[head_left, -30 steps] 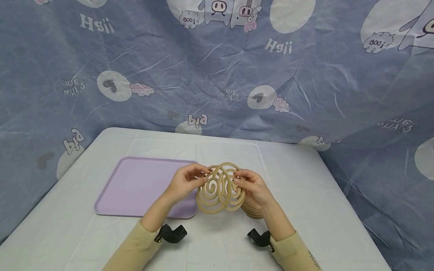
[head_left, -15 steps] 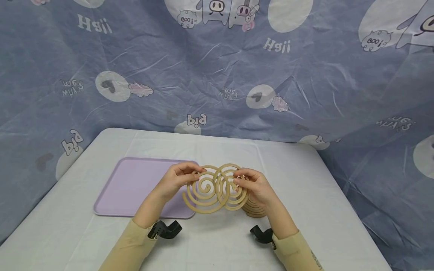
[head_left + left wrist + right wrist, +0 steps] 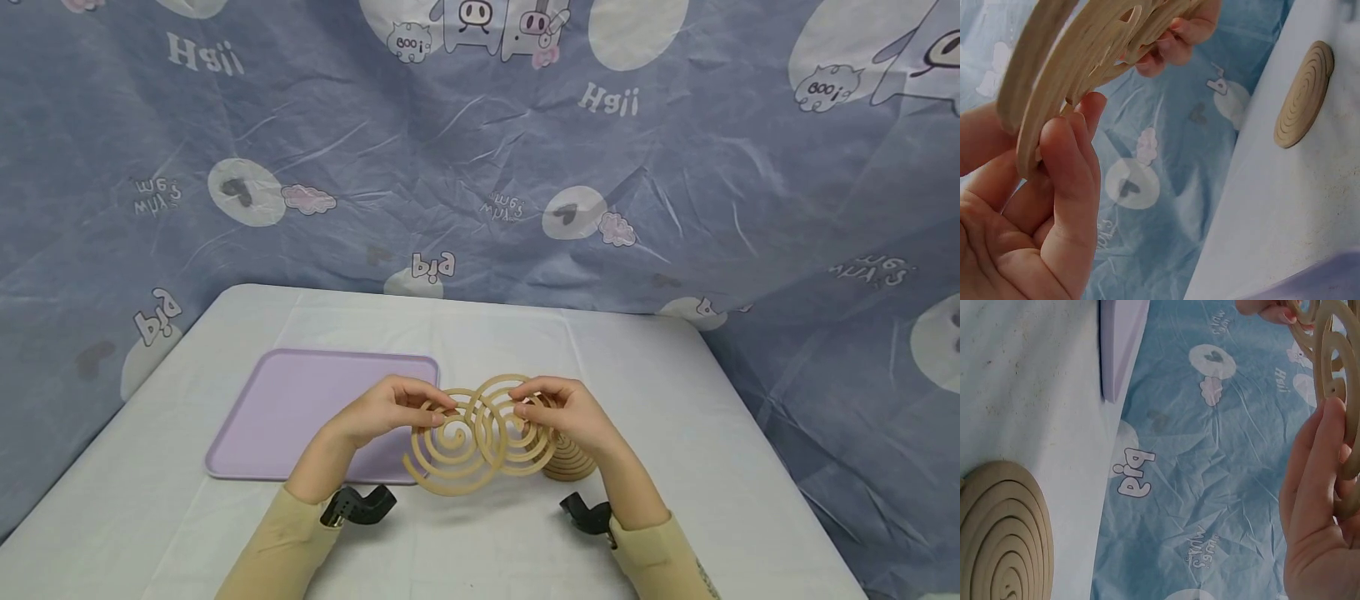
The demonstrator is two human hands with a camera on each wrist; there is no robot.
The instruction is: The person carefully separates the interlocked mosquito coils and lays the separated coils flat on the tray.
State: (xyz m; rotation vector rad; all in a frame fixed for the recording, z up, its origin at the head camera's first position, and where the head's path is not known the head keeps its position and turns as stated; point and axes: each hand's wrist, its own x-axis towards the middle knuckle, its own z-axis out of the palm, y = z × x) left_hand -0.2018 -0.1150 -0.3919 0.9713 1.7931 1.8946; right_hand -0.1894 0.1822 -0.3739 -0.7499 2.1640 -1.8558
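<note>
a lilac tray (image 3: 300, 421) lies at left, its right end partly behind the left hand (image 3: 386, 412), whose fingers pinch the raised left spiral (image 3: 459, 435). overlapping it, the right spiral (image 3: 519, 425) is gripped by the right hand's (image 3: 570, 410) fingers. behind that, a coiled disc (image 3: 572, 467) rests on the counter (image 3: 667, 433), well apart from the right edge.

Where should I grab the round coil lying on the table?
Probably pinch the outer rim of the coil from the near side: it lies flat, its rings packed tightly, and the right hand overlaps its far side in the head view.
</note>
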